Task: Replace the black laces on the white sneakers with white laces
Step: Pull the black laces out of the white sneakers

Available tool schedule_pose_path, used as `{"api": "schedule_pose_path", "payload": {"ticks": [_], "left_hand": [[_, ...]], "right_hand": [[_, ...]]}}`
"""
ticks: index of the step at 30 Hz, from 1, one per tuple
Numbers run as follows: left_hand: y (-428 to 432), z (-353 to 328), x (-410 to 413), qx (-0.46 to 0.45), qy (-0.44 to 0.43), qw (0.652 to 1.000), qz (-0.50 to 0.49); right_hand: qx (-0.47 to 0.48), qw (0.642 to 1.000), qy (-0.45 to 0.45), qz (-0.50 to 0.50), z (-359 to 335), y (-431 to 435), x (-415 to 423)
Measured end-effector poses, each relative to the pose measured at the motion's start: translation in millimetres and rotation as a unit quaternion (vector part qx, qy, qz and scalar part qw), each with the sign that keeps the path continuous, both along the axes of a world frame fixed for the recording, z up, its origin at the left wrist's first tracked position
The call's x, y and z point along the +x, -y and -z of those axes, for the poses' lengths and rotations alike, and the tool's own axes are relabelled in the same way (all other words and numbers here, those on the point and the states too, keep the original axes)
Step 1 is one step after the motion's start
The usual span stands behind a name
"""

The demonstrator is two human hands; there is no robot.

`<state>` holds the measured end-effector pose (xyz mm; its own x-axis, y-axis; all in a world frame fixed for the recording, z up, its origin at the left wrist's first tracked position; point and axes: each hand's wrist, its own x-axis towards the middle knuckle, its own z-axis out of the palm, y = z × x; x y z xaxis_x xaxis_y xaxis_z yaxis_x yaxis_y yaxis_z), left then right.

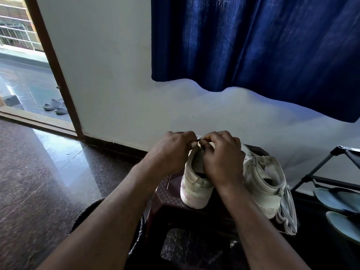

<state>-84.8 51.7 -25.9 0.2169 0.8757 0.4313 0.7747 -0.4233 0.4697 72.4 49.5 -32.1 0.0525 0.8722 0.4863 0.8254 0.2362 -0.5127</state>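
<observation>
Two white sneakers stand heel-towards-me on a dark brown plastic stool (pixel 167 191). Both my hands work over the left sneaker (pixel 194 184). My left hand (pixel 171 151) pinches a short black lace (pixel 198 140) at its fingertips, and my right hand (pixel 222 154) pinches the same lace from the other side while resting over the shoe's tongue. Most of the lacing is hidden by my hands. The right sneaker (pixel 263 184) stands beside it, with no black lace showing. White laces (pixel 288 215) hang in a bundle off the stool's right edge.
A black shoe rack (pixel 331 166) with grey slippers (pixel 337 199) stands at the right. A dark round bin (pixel 87 213) sits below my left forearm. Behind are a white wall, a blue curtain (pixel 253 41) and an open doorway (pixel 29 75) with sandals outside.
</observation>
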Motion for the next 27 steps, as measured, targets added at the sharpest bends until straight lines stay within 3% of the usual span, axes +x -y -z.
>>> {"api": "schedule_pose_path", "payload": {"ticks": [4, 7, 9, 11, 12, 13, 14, 15, 17, 19, 23, 27], "left_hand": [[-2.9, -6.8, 4.0, 0.064, 0.086, 0.993, -0.048], [0.9, -18.5, 12.1, 0.002, 0.287, 0.957, -0.039], [10.1, -33.9, 17.7, -0.030, 0.466, 0.884, 0.023], [18.6, -50.9, 18.6, -0.051, 0.616, 0.779, 0.106], [23.1, -58.7, 17.5, -0.057, 0.666, 0.731, 0.142], [24.2, -62.1, 15.7, -0.060, 0.689, 0.706, 0.151], [23.7, -62.2, 14.1, -0.058, 0.682, 0.717, 0.133], [20.7, -58.7, 12.5, -0.047, 0.634, 0.767, 0.084], [11.6, -42.6, 7.4, -0.001, 0.424, 0.905, -0.024], [8.1, -26.6, 5.1, 0.025, 0.244, 0.969, -0.021], [7.9, -12.5, 6.0, 0.058, 0.063, 0.995, 0.050], [1.4, -8.5, 0.2, 0.072, 0.024, 0.997, -0.004]], "right_hand": [[0.025, 0.999, -0.026, 0.006, 0.1, 7.2, -4.9], [-0.043, 0.999, 0.008, 0.001, 3.0, 7.3, -5.1], [-0.075, 0.997, 0.014, 0.009, 2.9, 4.5, -4.2], [-0.086, 0.996, 0.018, 0.026, 2.3, 2.9, -6.2], [-0.084, 0.996, 0.020, 0.031, 2.4, 2.2, -8.1], [-0.077, 0.996, 0.018, 0.034, 2.4, 2.0, -9.9], [-0.069, 0.997, 0.011, 0.038, 2.4, 1.9, -11.5], [-0.061, 0.997, -0.003, 0.046, 1.5, 1.7, -12.2], [-0.026, 0.997, -0.030, 0.064, -1.0, 2.4, -11.8], [0.029, 0.996, -0.030, 0.074, -2.0, 5.8, -12.6], [0.074, 0.995, -0.046, 0.051, -4.0, 12.5, -13.9], [0.027, 0.998, -0.041, 0.035, -4.2, 19.3, -15.8]]}}
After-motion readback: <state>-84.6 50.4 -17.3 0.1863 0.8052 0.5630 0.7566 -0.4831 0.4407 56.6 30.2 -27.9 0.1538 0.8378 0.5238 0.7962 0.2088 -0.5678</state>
